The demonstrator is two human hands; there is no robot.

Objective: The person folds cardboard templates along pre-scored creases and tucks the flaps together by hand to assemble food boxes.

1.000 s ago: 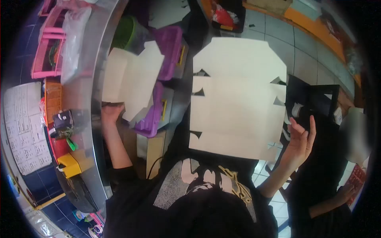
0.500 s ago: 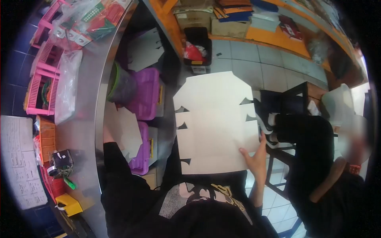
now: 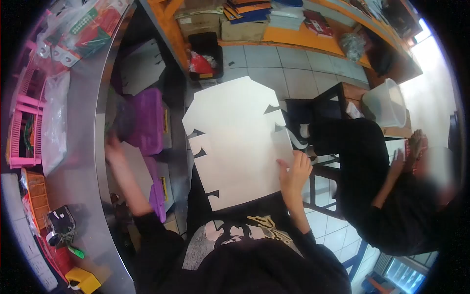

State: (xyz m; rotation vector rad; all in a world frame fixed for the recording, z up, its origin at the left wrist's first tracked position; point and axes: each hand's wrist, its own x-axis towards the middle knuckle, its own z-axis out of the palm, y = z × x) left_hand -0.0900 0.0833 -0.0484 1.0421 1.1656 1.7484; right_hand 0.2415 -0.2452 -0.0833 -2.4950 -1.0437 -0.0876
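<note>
**Bright to the right, shadowed to the left**

The floor (image 3: 264,58) is laid with pale square tiles (image 3: 299,82), their joints showing as darker lines. A steel counter (image 3: 81,181) runs along the left side, its top dully reflective and the space beneath it in shadow. On the far side, a long orange shelf (image 3: 303,44) bears cartons (image 3: 198,24), folders (image 3: 247,11) and papers (image 3: 285,21). An orange post (image 3: 169,19) stands near its left end, a black bin (image 3: 204,45) just beside it. To the right, a dark-framed table (image 3: 353,92) has a brown top. Glare whitens the upper right; whether it falls on a wall or an opening, I cannot tell.
</note>
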